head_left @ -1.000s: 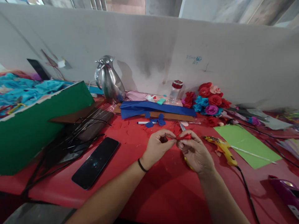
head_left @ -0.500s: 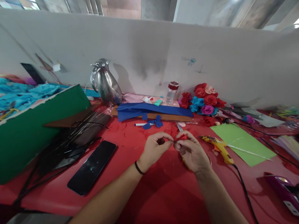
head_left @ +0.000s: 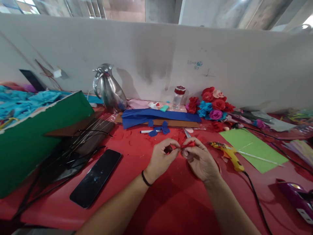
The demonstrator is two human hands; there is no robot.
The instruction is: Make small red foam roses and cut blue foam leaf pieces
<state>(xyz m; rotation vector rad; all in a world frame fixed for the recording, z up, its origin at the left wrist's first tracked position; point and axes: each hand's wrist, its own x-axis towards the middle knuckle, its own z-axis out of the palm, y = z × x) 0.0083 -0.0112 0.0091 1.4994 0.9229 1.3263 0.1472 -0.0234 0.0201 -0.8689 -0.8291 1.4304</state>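
A small red piece [head_left: 190, 144], apparently paper, is held between my two hands above the red table [head_left: 171, 209]. My right hand [head_left: 201, 158] pinches it between thumb and fingers. From the other side, my left hand [head_left: 163, 158] has its thumb and index finger closed at the piece's left tip. The fingertips of both hands nearly touch. Just behind them lie scissors [head_left: 187, 133], partly hidden by my right hand. Blue cut petals [head_left: 164, 128] and a marker [head_left: 146, 132] are farther back.
A phone [head_left: 96, 178] and a green box [head_left: 44, 140] are on the left. Behind stand a steel jug [head_left: 111, 89] and a jar [head_left: 179, 97]. Paper flowers [head_left: 216, 104], a yellow glue gun [head_left: 230, 155] with its cord, green paper [head_left: 254, 150] and a purple tool [head_left: 295, 199] are on the right.
The whole view has shifted slightly. Both hands stay in nearly the same place, and the red piece is still held between them.
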